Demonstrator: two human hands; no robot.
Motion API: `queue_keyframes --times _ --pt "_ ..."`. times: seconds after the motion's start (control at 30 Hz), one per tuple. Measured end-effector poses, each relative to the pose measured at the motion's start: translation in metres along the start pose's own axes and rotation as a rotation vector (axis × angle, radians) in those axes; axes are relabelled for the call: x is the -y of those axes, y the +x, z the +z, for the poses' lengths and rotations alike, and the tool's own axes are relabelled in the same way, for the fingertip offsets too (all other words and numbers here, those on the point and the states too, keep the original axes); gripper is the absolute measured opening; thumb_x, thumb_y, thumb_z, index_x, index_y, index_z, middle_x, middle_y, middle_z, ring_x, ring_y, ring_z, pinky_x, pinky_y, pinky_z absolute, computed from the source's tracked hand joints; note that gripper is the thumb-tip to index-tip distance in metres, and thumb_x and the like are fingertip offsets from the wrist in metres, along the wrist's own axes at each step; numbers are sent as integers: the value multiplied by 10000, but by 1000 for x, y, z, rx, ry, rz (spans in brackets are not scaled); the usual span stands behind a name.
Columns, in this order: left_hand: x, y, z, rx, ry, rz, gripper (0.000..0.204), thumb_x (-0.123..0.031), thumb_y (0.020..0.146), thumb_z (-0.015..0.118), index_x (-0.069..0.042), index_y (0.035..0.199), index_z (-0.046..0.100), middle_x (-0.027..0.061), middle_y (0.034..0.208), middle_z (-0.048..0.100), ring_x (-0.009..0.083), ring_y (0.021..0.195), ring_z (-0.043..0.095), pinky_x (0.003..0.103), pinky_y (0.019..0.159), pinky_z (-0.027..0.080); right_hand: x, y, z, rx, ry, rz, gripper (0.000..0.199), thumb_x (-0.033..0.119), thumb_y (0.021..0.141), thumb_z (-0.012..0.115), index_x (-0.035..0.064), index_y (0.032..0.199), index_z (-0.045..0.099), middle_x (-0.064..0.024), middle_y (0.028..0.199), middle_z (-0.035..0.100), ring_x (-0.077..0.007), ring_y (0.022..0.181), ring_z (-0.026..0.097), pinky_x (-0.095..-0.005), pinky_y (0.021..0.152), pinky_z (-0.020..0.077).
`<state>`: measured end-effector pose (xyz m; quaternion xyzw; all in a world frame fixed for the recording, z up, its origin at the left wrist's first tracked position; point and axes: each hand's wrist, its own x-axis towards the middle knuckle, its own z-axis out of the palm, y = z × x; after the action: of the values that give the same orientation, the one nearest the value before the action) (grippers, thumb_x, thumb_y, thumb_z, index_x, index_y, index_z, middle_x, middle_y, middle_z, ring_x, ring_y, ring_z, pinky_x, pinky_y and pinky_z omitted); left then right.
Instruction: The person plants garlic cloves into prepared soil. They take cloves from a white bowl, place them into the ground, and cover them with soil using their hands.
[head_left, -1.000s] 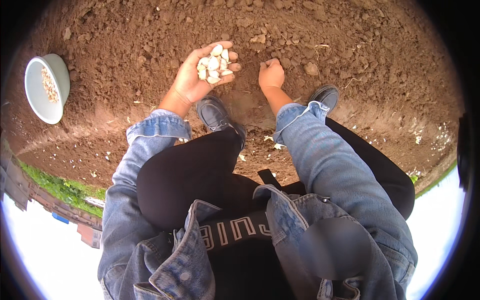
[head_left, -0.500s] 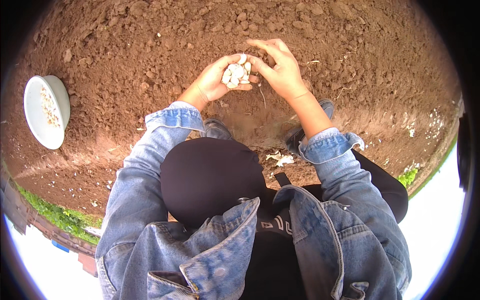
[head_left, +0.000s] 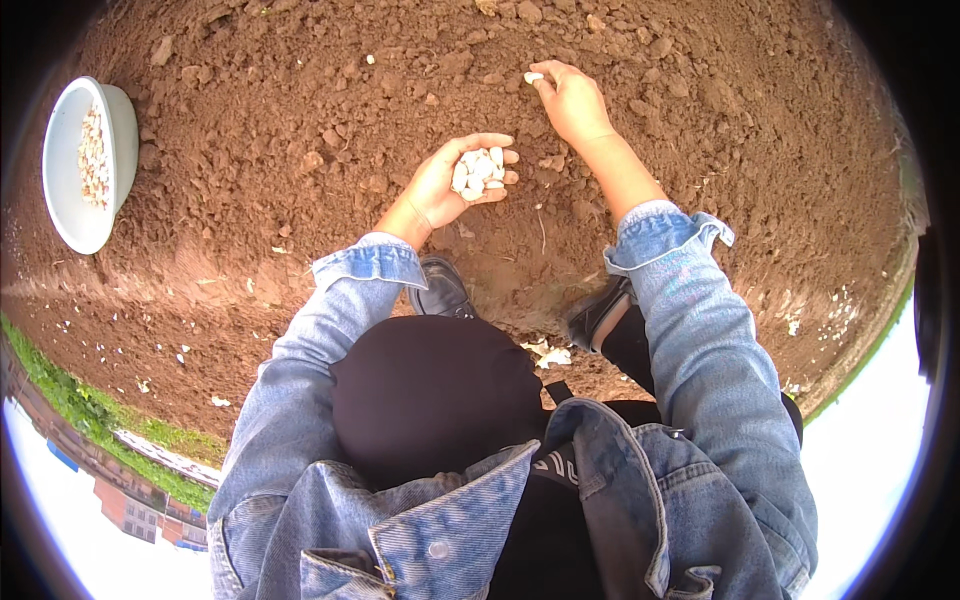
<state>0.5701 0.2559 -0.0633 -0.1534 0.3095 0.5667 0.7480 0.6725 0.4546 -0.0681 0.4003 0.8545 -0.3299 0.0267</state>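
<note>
A heap of pale, peeled-looking garlic cloves (head_left: 478, 174) lies in the cupped palm of my left hand (head_left: 440, 187), whose fingers curl around it. Farther forward and to the right, my right hand (head_left: 577, 105) pinches a single white garlic clove (head_left: 534, 77) between thumb and fingers. That hand is low over loose brown soil (head_left: 450, 95); whether it touches the ground I cannot tell. Both my arms wear rolled denim sleeves.
At the far left a pale basin (head_left: 66, 170) stands tilted in view, with many more cloves (head_left: 93, 160) inside. A small white piece (head_left: 370, 59) rests on the soil ahead. My dark shoes (head_left: 443, 290) are below my hands, with white scraps (head_left: 548, 353) between them.
My right hand has moved away from the left palm, forward and to the right, with a clove pinched in it. The left hand has shifted slightly nearer to me.
</note>
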Motion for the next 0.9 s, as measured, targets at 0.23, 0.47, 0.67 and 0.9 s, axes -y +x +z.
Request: queue_keyframes --times 0.23,0.47,0.67,0.9 --pt "-6 0 -5 -15 -89 94 432 -314 999 391 -25 1271 562 148 1153 654 279 970 663 366 741 582 0 36 36 79 -259 -65 135 189 911 596 97 987 658 -142 963 681 -337 907 661 -439 812 527" --pt "-16 13 1 1 -105 148 428 -310 1006 390 -14 1260 566 164 1157 647 287 967 659 357 730 590 6 48 35 156 -353 3 138 221 880 637 113 963 652 -121 964 690 -322 887 673 -433 792 537" --pt "-20 16 8 4 -77 182 436 -309 1004 378 -49 1298 567 102 1134 664 227 940 672 353 738 575 50 -5 -20 94 209 -39 206 247 860 663 78 980 659 -103 927 692 -273 858 682 -389 764 536" --pt "-12 34 10 81 -229 195 431 -272 1001 395 -61 1359 509 102 1175 647 188 892 645 329 671 558 55 -38 -15 79 -29 -17 237 283 799 722 74 906 694 -94 965 630 -281 883 649 -396 787 518"
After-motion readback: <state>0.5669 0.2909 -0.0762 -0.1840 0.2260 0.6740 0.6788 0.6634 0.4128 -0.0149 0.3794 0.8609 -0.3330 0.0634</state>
